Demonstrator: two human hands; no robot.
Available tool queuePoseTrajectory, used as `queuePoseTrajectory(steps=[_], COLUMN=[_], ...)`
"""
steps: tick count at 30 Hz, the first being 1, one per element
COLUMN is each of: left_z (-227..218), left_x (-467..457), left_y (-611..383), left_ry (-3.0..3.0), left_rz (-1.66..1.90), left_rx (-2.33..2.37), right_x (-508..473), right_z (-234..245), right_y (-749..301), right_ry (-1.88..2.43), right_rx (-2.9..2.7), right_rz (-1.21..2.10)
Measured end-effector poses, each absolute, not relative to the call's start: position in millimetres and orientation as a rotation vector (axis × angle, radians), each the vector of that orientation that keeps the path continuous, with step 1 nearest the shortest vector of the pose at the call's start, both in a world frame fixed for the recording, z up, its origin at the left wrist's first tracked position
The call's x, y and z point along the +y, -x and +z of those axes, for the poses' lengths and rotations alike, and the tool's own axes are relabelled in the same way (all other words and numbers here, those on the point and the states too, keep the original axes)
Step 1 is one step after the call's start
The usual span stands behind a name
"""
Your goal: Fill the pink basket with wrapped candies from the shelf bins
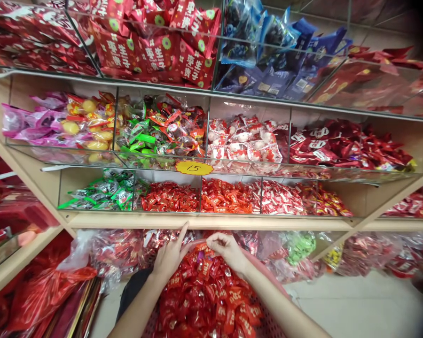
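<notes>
A pink perforated basket (pixel 266 272) full of red wrapped candies (pixel 211 300) is in front of me, low in the head view. At its far left rim is my left hand (pixel 168 257), with the index finger stretched up toward the shelf edge and the thumb apart. My right hand (pixel 228 251) is over the far rim, its fingertips curled together in a pinch. Whatever lies between those fingertips is too small to make out. Among the red candies near the hands shows a purple wrapper (pixel 200 256).
Ahead stands a wooden shelf (pixel 211 221) with glass-divided bins of wrapped sweets. A yellow price tag (pixel 193 167) reads 15. Bags of sweets (pixel 116 251) lie beneath the bottom shelf. Red packaging (pixel 56 291) is at lower left, with tiled floor (pixel 341 305) at right.
</notes>
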State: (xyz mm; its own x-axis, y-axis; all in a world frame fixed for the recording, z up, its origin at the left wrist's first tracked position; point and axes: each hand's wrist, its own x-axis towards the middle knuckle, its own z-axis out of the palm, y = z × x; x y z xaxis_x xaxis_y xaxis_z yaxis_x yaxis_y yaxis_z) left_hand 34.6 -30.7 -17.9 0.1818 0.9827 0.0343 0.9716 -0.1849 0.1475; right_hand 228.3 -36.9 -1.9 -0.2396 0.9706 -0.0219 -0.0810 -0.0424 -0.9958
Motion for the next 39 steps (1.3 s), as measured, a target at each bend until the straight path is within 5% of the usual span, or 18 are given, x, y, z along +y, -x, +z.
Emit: queuePoseTrajectory(steps=[12,18,29,39], left_z=[-16.6,-16.4,-14.6,-11.4], left_x=[-31.1,-31.8,-32.8,-34.0], left_y=[-35.5,-36.4,-36.4,-37.9], left_ry=[-2.333,-2.338,-2.336,-2.279], left_rz=[0.146,0.164,0.172,0.164], left_rx=[1.955,1.947,1.981,1.966], right_x=[-38.4,-68.2,-82.6,-34.0], right_z=[7.1,17.2,-8.0,74.7], right_y=[-248.0,-242.9,-225.6,-240.8], right_ry=[1.1,1.025,1.101,1.09], right_rx=[-1.321,-1.979,-2.591,-2.156], right_rz=[1.417,1.574,1.239,0.677])
